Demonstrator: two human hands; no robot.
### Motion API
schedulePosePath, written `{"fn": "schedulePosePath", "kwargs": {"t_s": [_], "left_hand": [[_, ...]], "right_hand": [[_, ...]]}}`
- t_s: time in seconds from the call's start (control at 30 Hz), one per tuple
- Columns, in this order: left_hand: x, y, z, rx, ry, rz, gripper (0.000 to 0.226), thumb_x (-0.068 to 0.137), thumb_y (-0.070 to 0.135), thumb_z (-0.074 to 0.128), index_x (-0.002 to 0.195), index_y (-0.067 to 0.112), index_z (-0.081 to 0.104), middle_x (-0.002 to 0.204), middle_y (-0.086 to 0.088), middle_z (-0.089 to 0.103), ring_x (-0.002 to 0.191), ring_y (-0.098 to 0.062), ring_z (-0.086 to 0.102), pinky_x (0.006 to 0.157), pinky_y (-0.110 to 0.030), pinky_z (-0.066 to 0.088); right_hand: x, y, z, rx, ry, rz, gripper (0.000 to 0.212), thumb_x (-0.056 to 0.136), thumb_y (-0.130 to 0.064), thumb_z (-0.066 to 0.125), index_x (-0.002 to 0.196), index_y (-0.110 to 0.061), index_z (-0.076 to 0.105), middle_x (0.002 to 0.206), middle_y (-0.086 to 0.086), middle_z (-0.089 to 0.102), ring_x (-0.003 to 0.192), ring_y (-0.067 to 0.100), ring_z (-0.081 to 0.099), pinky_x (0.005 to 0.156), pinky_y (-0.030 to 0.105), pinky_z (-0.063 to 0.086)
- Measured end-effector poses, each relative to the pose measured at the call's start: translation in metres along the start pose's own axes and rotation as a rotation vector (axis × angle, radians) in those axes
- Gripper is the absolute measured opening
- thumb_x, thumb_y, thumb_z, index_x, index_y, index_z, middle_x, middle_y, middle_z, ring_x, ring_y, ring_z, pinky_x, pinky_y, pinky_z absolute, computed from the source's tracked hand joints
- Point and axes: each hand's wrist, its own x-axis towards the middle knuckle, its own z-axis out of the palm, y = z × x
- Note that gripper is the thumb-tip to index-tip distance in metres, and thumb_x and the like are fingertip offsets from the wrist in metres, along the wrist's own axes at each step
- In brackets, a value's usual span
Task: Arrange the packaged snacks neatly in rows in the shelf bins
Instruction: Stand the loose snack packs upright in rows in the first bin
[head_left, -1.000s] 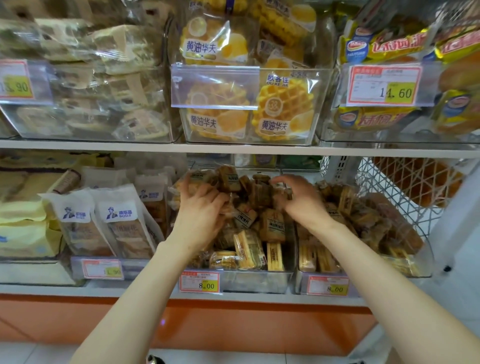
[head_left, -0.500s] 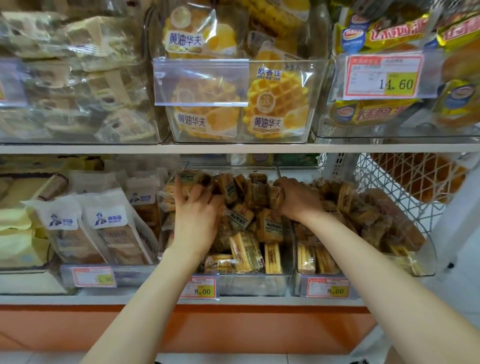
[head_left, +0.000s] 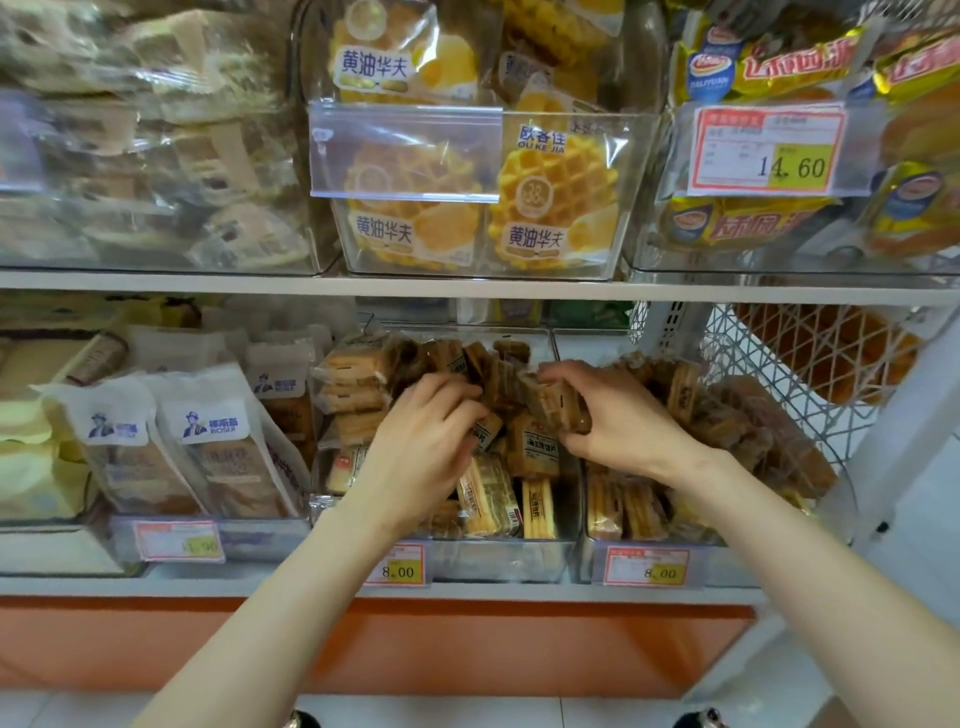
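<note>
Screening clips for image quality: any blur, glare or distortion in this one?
Head view: upper-left bin smeared by blur; glare whitens the label holder over the waffles; right post leans, wide-angle distortion; left hand, right hand and snacks fairly sharp; light even, no hard shadows.

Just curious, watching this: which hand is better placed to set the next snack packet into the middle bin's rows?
Probably the right hand: its fingers pinch a packet above the middle bin. The left hand rests among the packets below; whether it grips one is unclear.
</note>
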Motion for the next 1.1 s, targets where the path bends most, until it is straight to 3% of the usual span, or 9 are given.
{"fn": "schedulePosePath", "kwargs": {"t_s": [0.13,0.23,0.3,0.43,0.57,0.7,0.87,1.0,1.1], "left_hand": [[-0.009,0.011,0.007,-0.125,-0.145,-0.032,0.044,0.071,0.014,0.076,0.111,0.008,0.060,0.114,-0.008,0.060,0.105,-0.027,0.056,0.086,-0.039,0.052],[-0.010,0.021,0.003,-0.308,-0.204,-0.189,0.061,0.081,0.031,0.068,0.133,0.013,0.042,0.135,-0.005,0.044,0.127,-0.022,0.039,0.108,-0.033,0.030],[-0.006,0.027,0.003,-0.388,-0.239,-0.285,0.074,0.080,0.044,0.066,0.140,0.016,0.032,0.141,-0.002,0.037,0.134,-0.019,0.028,0.112,-0.031,0.022],[-0.004,0.031,0.011,-0.335,-0.384,-0.256,0.087,0.070,0.056,0.070,0.140,0.019,0.033,0.140,-0.001,0.040,0.129,-0.018,0.031,0.106,-0.030,0.027],[-0.005,0.033,0.015,-0.231,-0.510,-0.183,0.085,0.070,0.059,0.068,0.138,0.020,0.037,0.140,0.002,0.037,0.127,-0.017,0.027,0.105,-0.030,0.023],[-0.004,0.025,0.013,-0.262,-0.581,-0.161,0.084,0.068,0.063,0.066,0.135,0.019,0.042,0.141,0.003,0.036,0.130,-0.015,0.023,0.108,-0.031,0.021],[-0.002,0.019,0.008,-0.272,-0.392,-0.137,0.067,0.073,0.061,0.059,0.124,0.019,0.053,0.129,0.004,0.049,0.123,-0.014,0.035,0.103,-0.029,0.030],[0.006,0.005,0.002,-0.113,-0.019,-0.100,0.039,0.080,0.037,0.048,0.105,0.012,0.064,0.106,-0.001,0.065,0.103,-0.023,0.055,0.083,-0.037,0.049],[0.006,-0.012,0.004,0.023,0.010,-0.130,0.033,0.073,0.025,0.061,0.102,0.010,0.065,0.102,-0.004,0.066,0.100,-0.026,0.057,0.085,-0.038,0.048]], "right_hand": [[-0.018,-0.002,-0.003,0.097,-0.058,0.014,0.064,0.074,-0.020,0.071,0.129,-0.033,0.041,0.122,-0.005,0.057,0.104,0.012,0.057,0.082,0.022,0.047],[-0.032,-0.007,-0.004,0.196,-0.055,0.017,0.063,0.077,-0.017,0.070,0.129,-0.032,0.037,0.127,-0.008,0.055,0.114,0.008,0.055,0.091,0.017,0.044],[-0.040,-0.011,-0.001,0.120,-0.062,-0.054,0.062,0.078,-0.016,0.070,0.129,-0.030,0.039,0.128,-0.008,0.055,0.116,0.007,0.053,0.098,0.024,0.042],[-0.047,-0.012,0.005,0.076,-0.258,-0.162,0.045,0.077,-0.032,0.070,0.119,-0.039,0.056,0.136,-0.026,0.042,0.130,-0.006,0.025,0.111,0.035,0.013],[-0.049,-0.001,-0.007,0.377,-0.081,0.050,0.029,0.086,-0.021,0.062,0.110,-0.037,0.061,0.125,-0.017,0.056,0.122,-0.001,0.044,0.107,0.032,0.032],[-0.031,0.012,-0.013,0.448,0.056,0.203,0.026,0.089,-0.013,0.059,0.111,-0.028,0.060,0.116,-0.012,0.059,0.111,0.002,0.050,0.094,0.020,0.035],[0.024,0.018,0.012,0.339,0.032,0.212,0.049,0.086,-0.023,0.064,0.131,-0.025,0.046,0.132,-0.002,0.053,0.124,0.016,0.048,0.103,0.035,0.041],[0.072,0.014,0.030,0.230,-0.150,0.083,0.071,0.080,-0.037,0.070,0.141,-0.020,0.038,0.144,0.003,0.042,0.133,0.022,0.038,0.108,0.037,0.031],[0.095,0.017,0.042,-0.009,-0.278,0.058,0.088,0.074,-0.051,0.071,0.145,-0.023,0.027,0.152,0.003,0.030,0.138,0.024,0.030,0.115,0.047,0.014]]}}
